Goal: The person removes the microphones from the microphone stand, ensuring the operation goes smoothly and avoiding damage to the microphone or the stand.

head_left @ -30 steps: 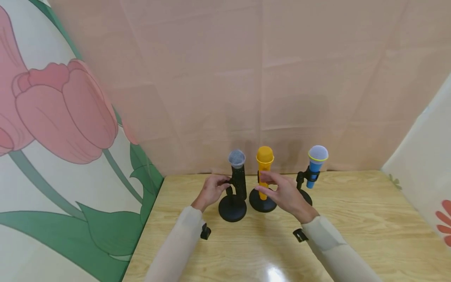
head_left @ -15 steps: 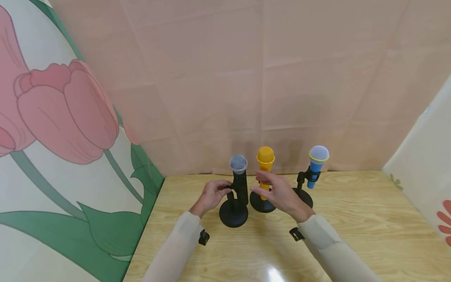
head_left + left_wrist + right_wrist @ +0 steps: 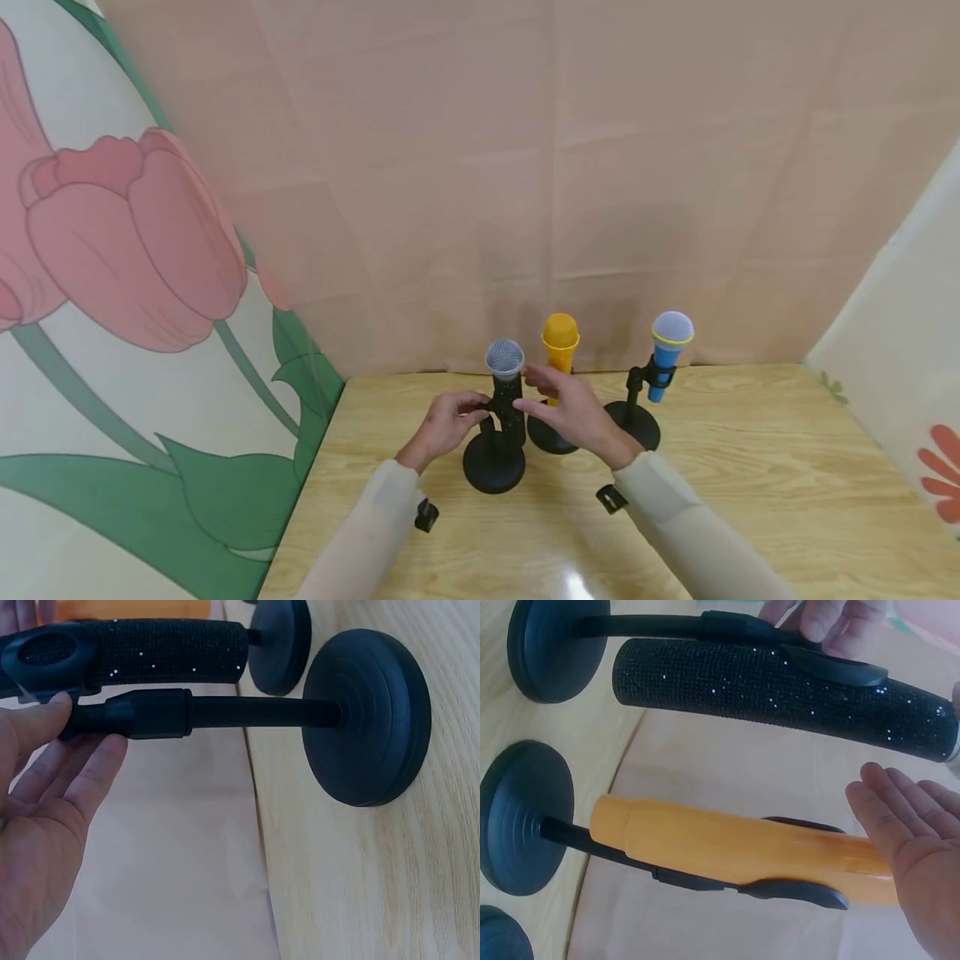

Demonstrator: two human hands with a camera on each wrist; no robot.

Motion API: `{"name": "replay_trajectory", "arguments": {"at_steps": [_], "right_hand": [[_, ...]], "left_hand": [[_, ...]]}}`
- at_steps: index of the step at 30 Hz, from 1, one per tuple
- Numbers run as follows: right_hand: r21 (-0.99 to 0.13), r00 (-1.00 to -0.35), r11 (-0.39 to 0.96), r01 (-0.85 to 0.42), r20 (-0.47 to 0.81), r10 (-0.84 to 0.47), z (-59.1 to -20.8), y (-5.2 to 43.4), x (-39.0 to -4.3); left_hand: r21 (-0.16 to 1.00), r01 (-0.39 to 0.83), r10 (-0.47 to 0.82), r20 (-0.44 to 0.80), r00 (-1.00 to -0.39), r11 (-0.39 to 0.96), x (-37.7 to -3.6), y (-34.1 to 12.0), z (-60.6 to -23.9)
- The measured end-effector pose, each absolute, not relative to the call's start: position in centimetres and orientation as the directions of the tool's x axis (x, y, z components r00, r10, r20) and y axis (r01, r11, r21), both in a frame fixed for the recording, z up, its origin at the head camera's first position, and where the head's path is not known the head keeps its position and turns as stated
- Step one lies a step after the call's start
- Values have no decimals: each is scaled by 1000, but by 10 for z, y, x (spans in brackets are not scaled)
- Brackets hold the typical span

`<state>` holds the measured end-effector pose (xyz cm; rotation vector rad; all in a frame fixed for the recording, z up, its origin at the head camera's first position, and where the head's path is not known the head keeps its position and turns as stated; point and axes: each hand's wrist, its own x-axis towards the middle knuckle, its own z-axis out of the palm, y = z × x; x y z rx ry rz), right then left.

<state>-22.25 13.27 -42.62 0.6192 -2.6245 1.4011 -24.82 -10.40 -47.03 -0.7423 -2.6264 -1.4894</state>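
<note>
Nearest, the left hand (image 3: 442,422) pinches the post of the black stand (image 3: 494,463), thumb and fingers curled round it just under the clip, as the left wrist view shows. Since a second ago, the stand with its black mic (image 3: 507,385) has slid toward six o'clock on the worktop (image 3: 720,492), clear of the row. The right hand (image 3: 572,410), which was at the yellow mic (image 3: 559,352) a second ago, has left it and now floats flat-fingered and empty at the black mic's three o'clock; I judge it is coming across to take that mic. Further back, the yellow mic stands at twelve, the blue mic (image 3: 667,348) toward two. Whether the right fingertips touch the black mic is unclear; the yellow stand's base is partly hidden.
</note>
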Motion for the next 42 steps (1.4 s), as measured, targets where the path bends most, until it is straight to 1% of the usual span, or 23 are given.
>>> {"name": "replay_trajectory", "arguments": {"at_steps": [3,7,11,15,19,26,34,42], "right_hand": [[-797,-923,479,-367,249,-294,-428,129,-224],[-817,-925,451,-359,244,-292,-429,126,-225],[-816,-923,446,-367,261,-282,-428,122,-227],[-799,-912,447,-402,307,-270,-425,118,-230],[-791,-902,438,-427,335,-274,-423,115,-234],[-826,-919,414,-382,295,-260,-426,110,-237],[-841,-929,401,-363,297,-219,-427,106,-242],[-864,-929,348,-365,313,-196,-430,104,-243]], "left_hand": [[812,409,379,254,-890,416,-247,-104,-471],[819,383,349,241,-906,427,-246,-103,-471],[817,368,326,235,-916,444,-246,-102,-471],[818,363,314,238,-919,445,-247,-101,-472],[823,372,319,248,-915,429,-248,-102,-472],[834,362,322,237,-917,416,-247,-103,-473],[823,395,337,266,-903,408,-250,-103,-474],[810,411,351,274,-896,418,-252,-104,-472]]}}
